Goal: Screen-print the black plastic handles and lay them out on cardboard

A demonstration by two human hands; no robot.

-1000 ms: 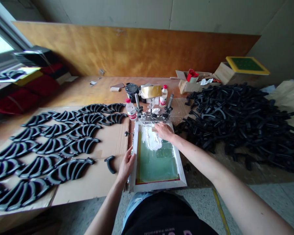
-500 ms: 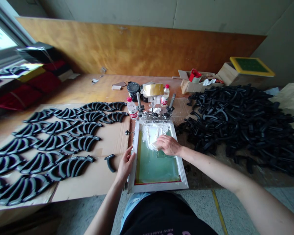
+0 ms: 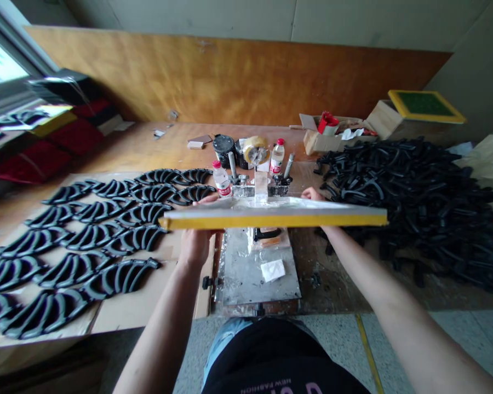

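The screen printing frame (image 3: 275, 220) is tilted up over the base plate (image 3: 254, 287), its yellow front edge facing me. My left hand (image 3: 197, 241) grips its left side, fingers over the top and the palm below. Behind the right side of the frame, my right hand (image 3: 312, 194) has its fingers curled at the edge; the frame partly hides it. A squeegee (image 3: 261, 187) stands upright at the far end of the screen. Under the raised frame, a black curved handle piece (image 3: 267, 234) lies on the base. Nearer me is a folded white paper (image 3: 273, 271).
Rows of black curved pieces (image 3: 123, 238) lie on cardboard at left. A large heap of similar pieces (image 3: 419, 213) is at right. Behind the clamp stand bottles (image 3: 221, 179), a black tub (image 3: 224, 149) and a tape roll (image 3: 256, 150). An open carton (image 3: 312, 142) is farther back.
The frame has swung up from lying flat, uncovering the base. My right hand has left the squeegee and moved to the frame's right side. The single black piece at left is gone from the cardboard.
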